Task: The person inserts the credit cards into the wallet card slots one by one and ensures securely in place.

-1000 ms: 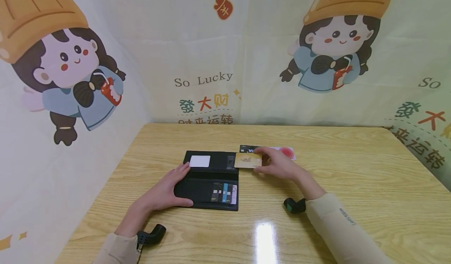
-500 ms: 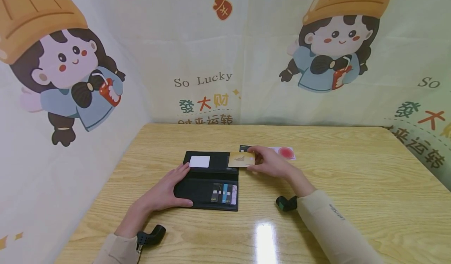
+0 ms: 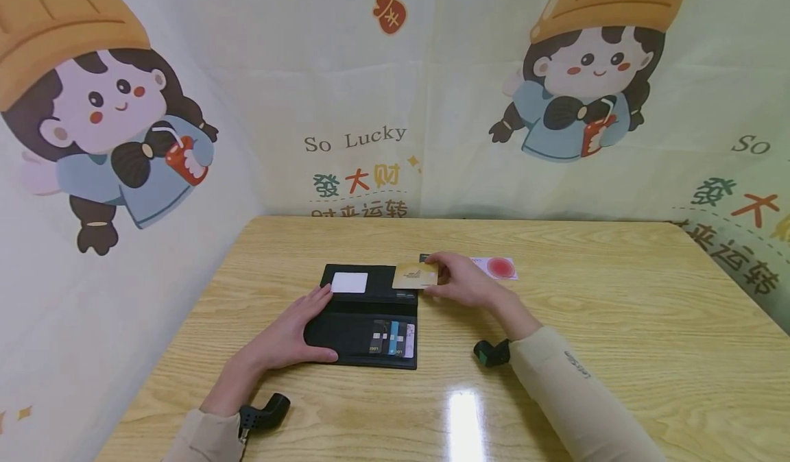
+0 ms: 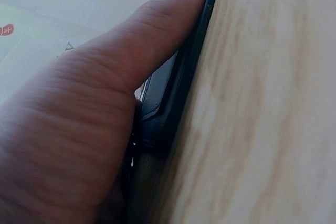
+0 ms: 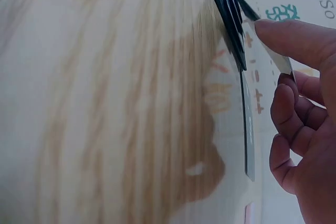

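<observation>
A black wallet [image 3: 339, 335] lies spread flat on the wooden table. My left hand [image 3: 286, 332] rests along its left side, thumb on the lower edge; in the left wrist view the straight thumb lies over the wallet's rim [image 4: 163, 103]. Between thumb and fingers, my right hand [image 3: 463, 281] pinches a gold card [image 3: 410, 276] by its right end. The card's left part is over the upper right of the wallet; in the right wrist view it is tilted above the wallet [image 5: 223, 9]. Whether its edge is inside a slot is unclear. Several overlapping cards [image 3: 391, 338] fill the lower right slots.
A white card [image 3: 349, 282] sits in the wallet's upper left. Behind my right hand lie a dark card [image 3: 424, 257], mostly hidden, and a pinkish card with a red circle [image 3: 501, 268]. A printed cloth [image 3: 345, 71] hangs behind the table.
My right hand has moved left with the gold card, bringing it further over the wallet's upper half. The left hand and the wallet have stayed in place.
</observation>
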A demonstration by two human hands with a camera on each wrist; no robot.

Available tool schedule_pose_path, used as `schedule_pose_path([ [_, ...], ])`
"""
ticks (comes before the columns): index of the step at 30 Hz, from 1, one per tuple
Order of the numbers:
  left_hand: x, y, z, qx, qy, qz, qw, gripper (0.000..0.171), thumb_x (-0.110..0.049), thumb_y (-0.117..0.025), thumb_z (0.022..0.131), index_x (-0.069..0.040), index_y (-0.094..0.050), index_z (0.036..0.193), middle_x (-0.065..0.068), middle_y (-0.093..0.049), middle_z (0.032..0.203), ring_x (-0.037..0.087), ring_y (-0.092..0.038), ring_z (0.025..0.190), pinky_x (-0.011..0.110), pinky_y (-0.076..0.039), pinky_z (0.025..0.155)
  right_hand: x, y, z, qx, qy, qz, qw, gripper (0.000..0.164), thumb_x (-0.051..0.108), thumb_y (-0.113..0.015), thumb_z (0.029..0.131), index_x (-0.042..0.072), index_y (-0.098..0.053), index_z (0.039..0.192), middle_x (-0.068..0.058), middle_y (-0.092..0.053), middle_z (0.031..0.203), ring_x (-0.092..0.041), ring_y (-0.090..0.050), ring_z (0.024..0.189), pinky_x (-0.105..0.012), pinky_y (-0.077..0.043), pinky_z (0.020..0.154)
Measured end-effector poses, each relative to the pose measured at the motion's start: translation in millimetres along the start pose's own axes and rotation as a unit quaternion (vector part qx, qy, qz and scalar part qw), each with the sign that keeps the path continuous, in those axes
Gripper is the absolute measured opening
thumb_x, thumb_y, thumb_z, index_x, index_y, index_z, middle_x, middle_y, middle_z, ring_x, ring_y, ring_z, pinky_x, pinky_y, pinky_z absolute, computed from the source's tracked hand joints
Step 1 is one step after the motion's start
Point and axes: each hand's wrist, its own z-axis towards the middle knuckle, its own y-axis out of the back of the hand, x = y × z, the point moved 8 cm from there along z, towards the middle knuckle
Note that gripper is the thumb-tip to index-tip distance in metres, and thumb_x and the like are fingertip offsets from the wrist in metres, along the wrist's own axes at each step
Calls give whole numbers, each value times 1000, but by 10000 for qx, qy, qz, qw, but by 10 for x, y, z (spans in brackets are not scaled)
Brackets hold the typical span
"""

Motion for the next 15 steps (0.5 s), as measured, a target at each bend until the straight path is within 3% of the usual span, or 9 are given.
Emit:
schedule_pose_path([
  [15, 26, -9, 0, 47, 68, 5, 10000, 118, -63, -83, 72, -7, -29, 160, 6, -19, 167, 35, -15, 152, 57, -12, 120, 39, -86, -3, 442, 102, -72, 9989, 52, 25, -83, 85, 3, -63, 128, -1, -61, 94, -17, -56, 83, -31, -50, 76],
])
